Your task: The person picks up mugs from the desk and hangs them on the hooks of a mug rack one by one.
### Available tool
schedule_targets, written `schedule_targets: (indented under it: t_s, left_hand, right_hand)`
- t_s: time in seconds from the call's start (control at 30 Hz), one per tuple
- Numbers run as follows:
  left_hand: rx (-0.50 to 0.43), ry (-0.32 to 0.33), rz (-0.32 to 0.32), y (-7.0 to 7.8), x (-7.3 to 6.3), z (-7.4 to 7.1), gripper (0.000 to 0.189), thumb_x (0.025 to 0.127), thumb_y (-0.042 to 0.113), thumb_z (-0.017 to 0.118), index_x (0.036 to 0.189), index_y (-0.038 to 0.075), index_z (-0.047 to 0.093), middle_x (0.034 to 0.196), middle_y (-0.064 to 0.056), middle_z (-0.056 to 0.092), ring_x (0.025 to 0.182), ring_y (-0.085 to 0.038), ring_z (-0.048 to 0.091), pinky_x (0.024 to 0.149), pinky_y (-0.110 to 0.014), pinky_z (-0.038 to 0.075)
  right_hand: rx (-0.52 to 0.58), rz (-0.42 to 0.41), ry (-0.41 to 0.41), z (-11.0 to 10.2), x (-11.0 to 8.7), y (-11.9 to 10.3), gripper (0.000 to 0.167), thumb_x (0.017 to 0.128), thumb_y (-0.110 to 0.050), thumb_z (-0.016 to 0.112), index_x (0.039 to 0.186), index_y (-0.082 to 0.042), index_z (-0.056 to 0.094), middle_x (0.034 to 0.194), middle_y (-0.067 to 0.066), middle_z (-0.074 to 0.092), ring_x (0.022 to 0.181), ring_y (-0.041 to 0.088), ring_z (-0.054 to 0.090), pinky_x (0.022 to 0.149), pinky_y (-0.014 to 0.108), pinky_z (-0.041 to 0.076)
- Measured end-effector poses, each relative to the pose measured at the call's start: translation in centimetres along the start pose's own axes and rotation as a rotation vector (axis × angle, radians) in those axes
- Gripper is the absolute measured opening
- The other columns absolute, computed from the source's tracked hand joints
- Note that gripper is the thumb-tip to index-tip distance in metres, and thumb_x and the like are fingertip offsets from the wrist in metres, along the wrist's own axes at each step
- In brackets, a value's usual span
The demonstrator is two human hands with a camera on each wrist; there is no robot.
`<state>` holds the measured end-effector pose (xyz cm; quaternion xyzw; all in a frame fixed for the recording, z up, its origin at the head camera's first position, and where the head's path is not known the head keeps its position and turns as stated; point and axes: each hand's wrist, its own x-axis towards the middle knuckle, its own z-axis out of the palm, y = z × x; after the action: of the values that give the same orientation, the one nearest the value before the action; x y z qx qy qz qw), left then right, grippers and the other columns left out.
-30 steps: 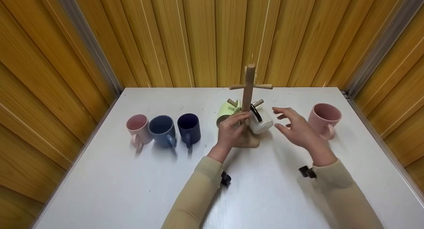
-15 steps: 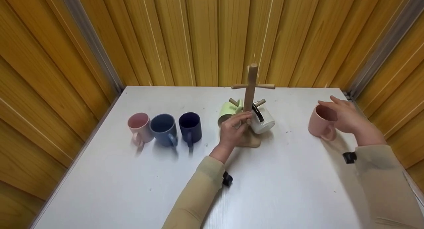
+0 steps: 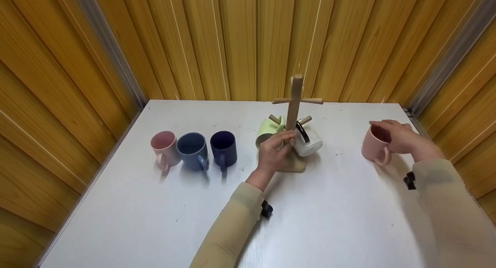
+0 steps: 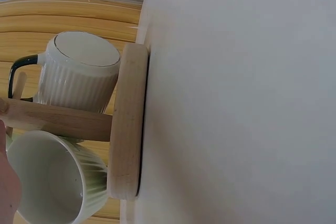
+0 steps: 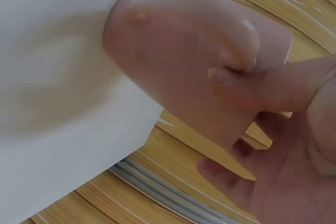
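Observation:
My left hand (image 3: pixel 273 151) grips the post of a wooden mug tree (image 3: pixel 296 93), low down below its upper pegs. A light green mug (image 3: pixel 267 128) and a white ribbed mug (image 3: pixel 312 142) with a black handle hang tilted on the lower pegs, on either side of the post. At the table's right, my right hand (image 3: pixel 403 138) holds a pink mug (image 3: pixel 372 147) by the rim. In the right wrist view the thumb (image 5: pixel 252 87) lies on the mug's outside by the handle, while other fingers reach over the rim.
On the left of the white table (image 3: pixel 302 229) stand another pink mug (image 3: pixel 164 146), a blue mug (image 3: pixel 192 155) and a navy mug (image 3: pixel 224 151) in a row, handles toward me. Wood-panelled walls (image 3: pixel 236 43) close off the back and sides.
My right hand has moved right, away from beside the white mug, and taken hold of the right-hand pink mug's rim. The left hand has stayed on the mug tree's post.

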<state>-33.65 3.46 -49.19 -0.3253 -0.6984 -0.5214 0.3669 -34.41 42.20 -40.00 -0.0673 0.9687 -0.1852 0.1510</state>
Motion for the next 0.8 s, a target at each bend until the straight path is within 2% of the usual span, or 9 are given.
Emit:
schedule_targets:
  t_s: [0.07,0.13,0.2,0.33,0.47,0.57,0.7,0.8]
  left_hand:
    - [-0.006,0.006,0.002,0.0,0.0,0.0,0.017,0.091,0.003,0.076,0.107,0.0,0.078,0.11,-0.013,0.079,0.106,-0.028,0.075,0.102,-0.029,0.056]
    - [-0.016,0.01,0.0,-0.1,0.0,0.1,0.016,0.09,0.002,0.076,0.106,0.0,0.078,0.109,-0.014,0.079,0.106,-0.029,0.075,0.102,-0.029,0.056]
    - [-0.028,0.012,-0.004,-0.1,-0.1,0.0,0.016,0.09,0.002,0.076,0.106,-0.001,0.078,0.109,-0.014,0.079,0.106,-0.029,0.075,0.102,-0.03,0.056]
    - [-0.04,0.003,-0.017,0.0,-0.1,0.0,0.017,0.09,0.002,0.077,0.106,-0.001,0.078,0.109,-0.014,0.079,0.107,-0.029,0.075,0.103,-0.029,0.056]
    - [-0.038,-0.007,-0.03,0.2,0.0,0.0,0.017,0.09,0.003,0.077,0.107,-0.001,0.078,0.11,-0.013,0.079,0.108,-0.029,0.075,0.103,-0.029,0.055]
    - [-0.031,-0.012,-0.036,0.2,0.1,0.0,0.018,0.09,0.004,0.077,0.108,0.0,0.078,0.111,-0.013,0.079,0.109,-0.028,0.075,0.102,-0.028,0.056]
    - [-0.034,-0.011,-0.035,0.2,0.1,0.0,0.018,0.091,0.005,0.076,0.108,0.0,0.077,0.111,-0.013,0.079,0.109,-0.029,0.075,0.102,-0.029,0.056]
    - [-0.03,-0.001,-0.035,0.2,0.0,0.0,0.017,0.091,0.005,0.076,0.108,0.0,0.077,0.111,-0.013,0.079,0.109,-0.029,0.075,0.103,-0.03,0.056]
  right_hand:
    - [-0.003,0.009,0.011,-0.1,-0.1,0.0,0.103,0.079,-0.015,0.086,0.161,-0.01,0.025,0.153,0.038,0.022,0.128,0.059,0.025,0.098,0.081,0.038]
    - [-0.016,0.01,0.029,-0.1,-0.3,0.0,0.106,0.077,-0.029,0.089,0.157,-0.002,0.026,0.14,0.04,0.03,0.12,0.057,0.031,0.091,0.077,0.044]
    - [-0.032,0.01,0.044,-0.1,-0.4,0.0,0.107,0.077,-0.041,0.088,0.15,0.007,0.027,0.131,0.04,0.035,0.116,0.056,0.037,0.089,0.074,0.046]
    - [-0.028,0.029,0.053,0.3,-0.3,-0.1,0.104,0.084,-0.046,0.081,0.139,0.021,0.024,0.127,0.043,0.038,0.114,0.057,0.044,0.096,0.072,0.047]
    - [0.021,0.061,0.054,0.7,-0.2,-0.4,0.11,0.085,-0.052,0.078,0.148,0.016,0.018,0.132,0.044,0.037,0.117,0.058,0.046,0.1,0.073,0.045]
    - [0.038,0.054,0.078,1.0,-0.4,-0.8,0.103,0.088,-0.053,0.076,0.154,0.005,0.023,0.133,0.041,0.038,0.118,0.056,0.046,0.1,0.072,0.046]
    - [0.094,0.033,0.115,1.2,-1.2,-2.0,0.092,0.088,-0.053,0.076,0.15,0.001,0.033,0.135,0.036,0.043,0.119,0.05,0.046,0.1,0.068,0.048]
    - [0.155,0.017,0.118,1.5,-2.0,-3.4,0.09,0.089,-0.054,0.074,0.149,0.0,0.033,0.141,0.035,0.044,0.124,0.05,0.046,0.103,0.068,0.048]
